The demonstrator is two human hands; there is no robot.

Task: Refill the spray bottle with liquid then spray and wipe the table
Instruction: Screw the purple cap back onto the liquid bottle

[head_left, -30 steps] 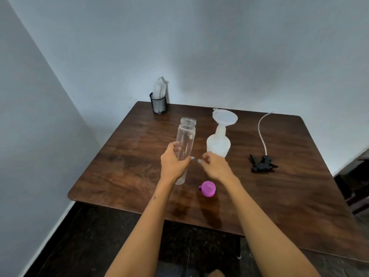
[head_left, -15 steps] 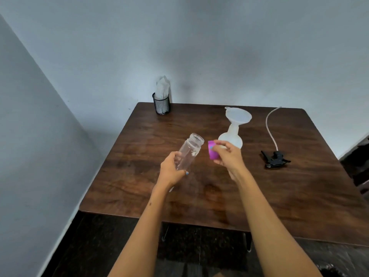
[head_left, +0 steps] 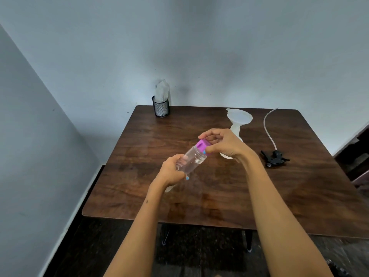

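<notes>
- 1 clear bottle (head_left: 192, 160): hanging tilted in the air over the middle of the counter (head_left: 139, 156), mouth end pointing up and to the right, base end down by the wrist.
- 1 purple cap (head_left: 202, 145): sitting on the bottle mouth; cannot tell if it is threaded on or just resting.
- Left hand (head_left: 172, 172): wrapping its fingers round the lower half of the clear bottle, gripping it.
- Right hand (head_left: 221, 144): pinching the purple cap between thumb and curled fingers, from the right side.
- 1 spray bottle body (head_left: 234, 132), white and translucent: standing upright on the counter just behind the right hand, mostly hidden by it.
- 1 white funnel (head_left: 239, 117): sitting in the neck of that body, bowl facing up.
- 1 black spray trigger head (head_left: 274, 158): lying on the counter to the right, apart from the body, with 1 white dip tube (head_left: 268, 128) curving away toward the far edge.
- 1 black mesh cup (head_left: 161, 106): standing at the far-left corner of the counter, holding white cloth or paper (head_left: 162, 90); cannot tell which.
- 2 forearms reaching in from the near edge.
</notes>
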